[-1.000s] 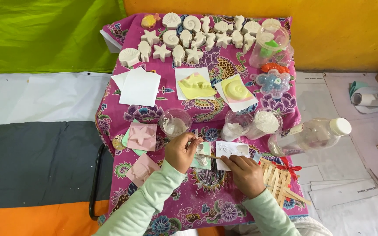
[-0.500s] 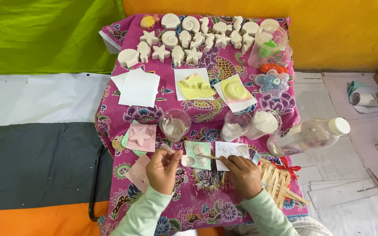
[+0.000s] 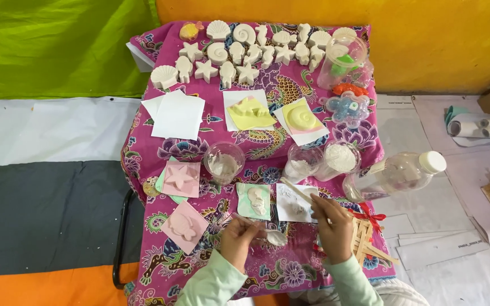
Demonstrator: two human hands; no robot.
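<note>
Two hands' grips clamped, left [image 3: 238,241] on spoon [image 3: 273,237], right [image 3: 331,225] on stick [image 3: 297,190], over pink floral tablecloth [image 3: 267,150] against yellow wall [image 3: 426,39].

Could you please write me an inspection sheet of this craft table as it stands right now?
Surface: small table under a pink patterned cloth.
Job's things: left hand holds a spoon loaded with white paste; right hand holds a wooden stick; green mould just beyond them.
Clutter: white plaster casts, pink moulds, plastic cups, a lying bottle, craft sticks.
Grip: both hands closed on their tools.
Cables: nothing seen.
Surroundings: green, grey and orange sheets left; papers on the floor right.
</note>
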